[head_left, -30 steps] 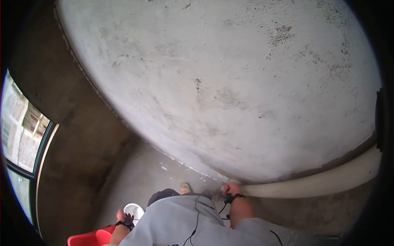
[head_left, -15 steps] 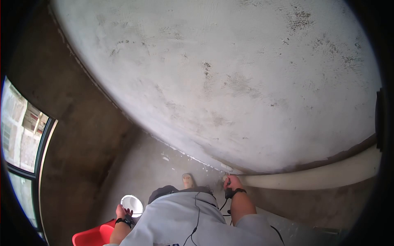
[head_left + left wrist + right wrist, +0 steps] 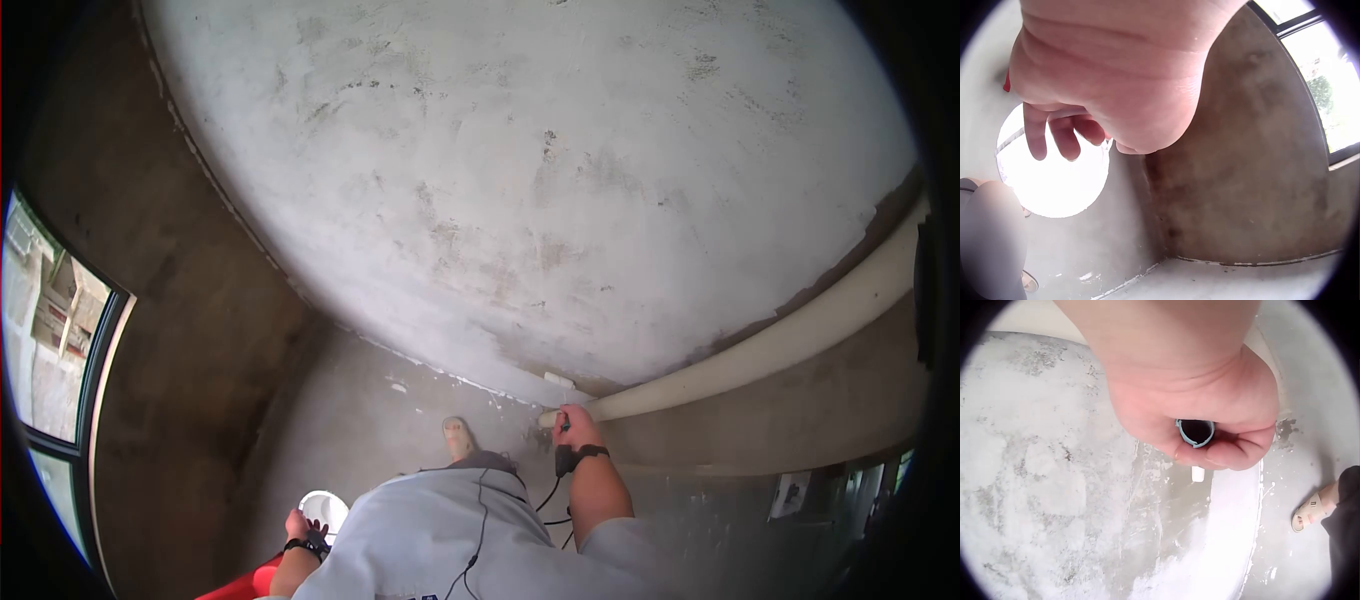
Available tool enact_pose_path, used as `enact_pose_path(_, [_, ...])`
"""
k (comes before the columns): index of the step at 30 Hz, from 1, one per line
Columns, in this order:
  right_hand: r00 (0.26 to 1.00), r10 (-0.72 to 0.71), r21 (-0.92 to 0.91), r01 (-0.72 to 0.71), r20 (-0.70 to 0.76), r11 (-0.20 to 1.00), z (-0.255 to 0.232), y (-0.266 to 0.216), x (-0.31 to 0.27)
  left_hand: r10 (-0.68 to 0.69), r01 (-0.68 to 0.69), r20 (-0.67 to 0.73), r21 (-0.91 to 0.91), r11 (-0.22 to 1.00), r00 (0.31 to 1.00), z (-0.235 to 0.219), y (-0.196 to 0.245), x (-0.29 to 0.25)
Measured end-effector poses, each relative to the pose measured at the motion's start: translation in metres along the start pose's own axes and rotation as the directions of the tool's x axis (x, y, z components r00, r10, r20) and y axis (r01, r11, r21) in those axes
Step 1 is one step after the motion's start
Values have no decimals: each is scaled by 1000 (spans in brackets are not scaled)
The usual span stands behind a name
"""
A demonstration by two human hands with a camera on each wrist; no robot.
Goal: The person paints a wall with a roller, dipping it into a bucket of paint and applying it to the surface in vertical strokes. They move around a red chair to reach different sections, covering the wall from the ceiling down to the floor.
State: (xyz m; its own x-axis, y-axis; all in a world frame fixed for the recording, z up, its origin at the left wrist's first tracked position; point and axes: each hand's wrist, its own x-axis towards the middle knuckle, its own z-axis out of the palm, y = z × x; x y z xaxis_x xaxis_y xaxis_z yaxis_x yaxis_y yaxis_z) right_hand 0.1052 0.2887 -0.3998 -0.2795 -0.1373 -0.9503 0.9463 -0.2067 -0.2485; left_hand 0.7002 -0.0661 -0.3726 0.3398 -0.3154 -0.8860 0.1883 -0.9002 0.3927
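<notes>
My right hand (image 3: 577,426) grips a roller handle; its hollow, blue-green-rimmed end (image 3: 1196,432) shows between the curled fingers in the right wrist view. Past the hand, a small white roller (image 3: 559,380) lies against the low part of the pale wall (image 3: 480,200). My left hand (image 3: 303,527) hangs at the left side, fingers loosely curled, nothing seen in them. In the left wrist view its fingers (image 3: 1065,140) overlap a white bucket (image 3: 1060,181), whose inside is washed out by brightness.
A thick cream pipe (image 3: 750,340) runs along the wall's foot at right. Something red (image 3: 250,580) stands by the left arm. Brown wall (image 3: 200,300) and a window (image 3: 55,330) are on the left. A sandalled foot (image 3: 457,437) is on the grey floor (image 3: 370,430).
The right hand and roller have shifted upward in the head view, near the wall's foot. The view has turned, so the pipe slants more. The left hand stays by the bucket.
</notes>
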Motion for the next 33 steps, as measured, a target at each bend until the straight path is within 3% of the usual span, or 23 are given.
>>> enact_pose_path(1, [994, -101, -56, 103, 28, 993, 0, 11, -9, -1, 1, 7, 15, 1000, 1000, -5, 1, 1])
enact_pose_path(3, [994, -103, -15, 104, 39, 994, 2, 26, -29, 7, -6, -9, 60, 998, 1000, -11, 6, 8])
enact_pose_path(5, [991, -109, 14, 108, 74, 994, 6, 39, -61, 9, -21, 101, 121, 992, 995, -54, 0, 113])
enact_pose_path(7, [985, -151, 38, 148, 86, 988, 3, 52, -93, 6, -48, 207, 199, 979, 978, -50, 12, 161])
enact_pose_path(8, [976, -183, 37, 180, 114, 983, 0, 58, -107, -7, -44, 217, 229, 973, 976, -58, 3, 145])
enact_pose_path(9, [977, -196, 52, 192, 90, 980, -4, 63, -119, -21, -12, 135, 239, 971, 991, -53, 8, 135])
enact_pose_path(10, [964, -239, 84, 230, 117, 970, -7, 67, -129, -35, 22, 49, 246, 969, 998, -26, 12, 70])
enact_pose_path(12, [952, -283, 116, 270, 117, 956, -21, 71, -145, -94, 42, 153, 312, 949, 984, -34, 15, 113])
enact_pose_path(17, [962, -246, 65, 239, 122, 969, -50, 63, -157, 5, -65, 150, 395, 917, 989, -29, 9, 127])
enact_pose_path(24, [971, -219, 33, 216, 94, 976, -54, 27, -122, 64, -112, 165, 296, 949, 984, -27, -12, 90])
enact_pose_path(30, [982, -189, -50, 187, -23, 981, -47, -5, -78, 72, -98, 126, 216, 971, 989, -12, -37, 56])
enact_pose_path(33, [984, -170, -60, 167, -44, 984, -46, -8, -61, 112, -129, 87, 234, 964, 990, 5, -41, -14])
